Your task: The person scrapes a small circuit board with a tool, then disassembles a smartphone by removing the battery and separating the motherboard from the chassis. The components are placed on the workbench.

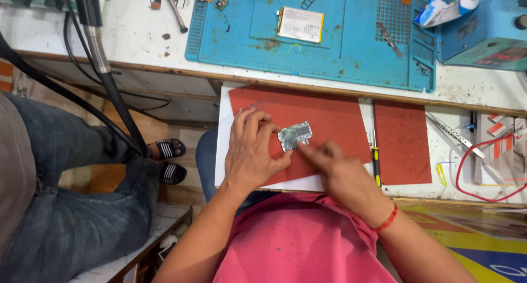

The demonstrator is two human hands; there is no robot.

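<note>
Our left hand [251,151] pins a small circuit board [295,135] against the red mat [324,118], fingers curled over its left edge and the thumb under its lower corner. Our right hand [337,170] comes in from the right, blurred, with a fingertip touching the board's right edge; we cannot tell whether it pinches anything. A red band [387,219] circles the right wrist.

The board lies near the mat's middle, on a pull-out shelf just above our lap. Just beside the right hand, a yellow-handled screwdriver [376,163] lies in the gap between this mat and a second red mat [402,141]. Further right lie tweezers [451,130] and a red wire [483,167].

Beyond the shelf, the bench carries a blue mat [351,47] with a flat battery [300,24] on it. At left, another person's jeans-clad leg [77,206] sits close by.
</note>
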